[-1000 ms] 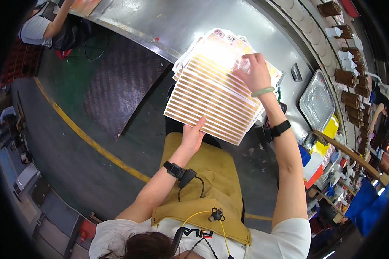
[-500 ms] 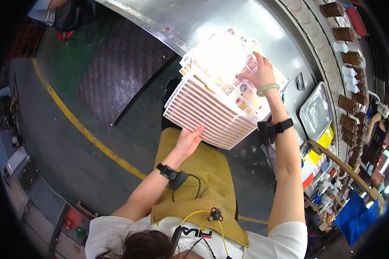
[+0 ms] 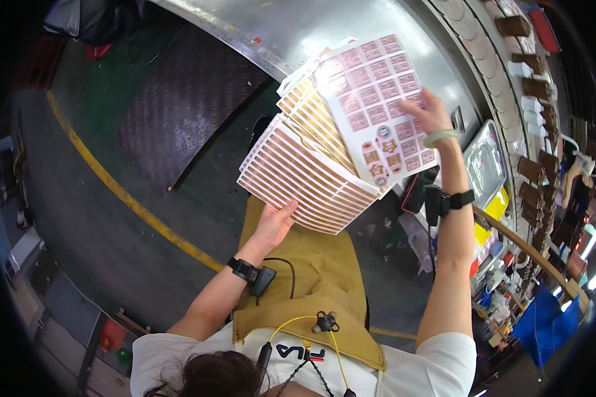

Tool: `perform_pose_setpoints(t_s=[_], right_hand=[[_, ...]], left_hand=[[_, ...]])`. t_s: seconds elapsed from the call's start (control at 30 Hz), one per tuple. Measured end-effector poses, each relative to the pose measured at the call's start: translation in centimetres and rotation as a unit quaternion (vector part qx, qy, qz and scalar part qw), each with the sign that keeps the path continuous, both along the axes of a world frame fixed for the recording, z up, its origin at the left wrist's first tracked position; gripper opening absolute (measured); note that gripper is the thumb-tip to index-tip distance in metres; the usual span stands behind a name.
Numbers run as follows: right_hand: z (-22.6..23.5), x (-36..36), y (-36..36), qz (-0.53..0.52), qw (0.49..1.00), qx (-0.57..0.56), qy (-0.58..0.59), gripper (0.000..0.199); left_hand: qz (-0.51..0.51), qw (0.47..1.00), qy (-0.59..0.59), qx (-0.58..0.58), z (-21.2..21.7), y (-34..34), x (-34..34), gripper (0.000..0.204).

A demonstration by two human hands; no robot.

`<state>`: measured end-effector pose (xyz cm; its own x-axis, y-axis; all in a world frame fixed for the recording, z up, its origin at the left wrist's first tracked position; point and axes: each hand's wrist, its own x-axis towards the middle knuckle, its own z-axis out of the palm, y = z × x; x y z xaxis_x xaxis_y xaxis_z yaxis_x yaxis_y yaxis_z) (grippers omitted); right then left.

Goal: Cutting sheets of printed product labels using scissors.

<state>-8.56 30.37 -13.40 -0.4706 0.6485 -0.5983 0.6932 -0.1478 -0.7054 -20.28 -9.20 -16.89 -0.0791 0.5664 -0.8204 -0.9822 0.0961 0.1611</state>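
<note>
I hold a fanned stack of white sticker sheets [image 3: 311,172] printed with copper-coloured labels, raised in front of me. My left hand [image 3: 275,221] supports the stack from below at its lower edge. My right hand [image 3: 432,114] grips the top sheet [image 3: 381,99] at its right edge, with that sheet lifted and turned so its grid of labels faces up. Both wrists carry black bands, and the right one also has a pale green bracelet.
A shiny metal table [image 3: 298,33] curves across the top. A metal tray [image 3: 485,165] lies to the right, beside shelves of brown and white items [image 3: 533,99]. A yellow floor line [image 3: 126,198] runs over dark flooring at left. A tan apron [image 3: 311,278] covers my lap.
The top sheet has been lifted and turned face up by my right hand. The stack has fanned out more, and my view has shifted slightly.
</note>
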Motion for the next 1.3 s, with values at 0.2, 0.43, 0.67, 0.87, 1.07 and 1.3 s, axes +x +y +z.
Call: perform_pose_setpoints(t_s=[0.2, 0.43, 0.67, 0.87, 1.07, 1.3], right_hand=[[6.4, 7.3, 3.7, -0.068, 0.987, 0.147, 0.009, 0.028], [11.1, 11.3, 3.0, -0.133, 0.982, 0.127, 0.047, 0.031], [5.5, 7.0, 4.4, -0.015, 0.972, 0.223, -0.068, 0.027], [3.3, 2.2, 4.7, 0.061, 0.929, 0.352, -0.096, 0.03], [2.6, -2.4, 4.0, 0.097, 0.931, 0.344, -0.069, 0.028], [5.2, 0.1, 5.4, 0.08, 0.92, 0.361, -0.127, 0.032]], left_hand=[[-0.034, 0.998, 0.026, 0.04, -0.5, 1.9, -2.3, 0.041], [-0.045, 0.993, 0.062, 0.094, -1.4, 8.7, -4.4, 0.036], [-0.087, 0.985, 0.145, 0.042, -6.6, 14.1, -3.6, 0.039], [-0.292, 0.845, 0.425, -0.141, -6.1, 15.9, -3.0, 0.035], [-0.268, 0.842, 0.42, -0.207, -5.1, 13.0, -4.2, 0.047], [-0.146, 0.964, 0.201, -0.093, -7.0, 14.6, -2.4, 0.046]])
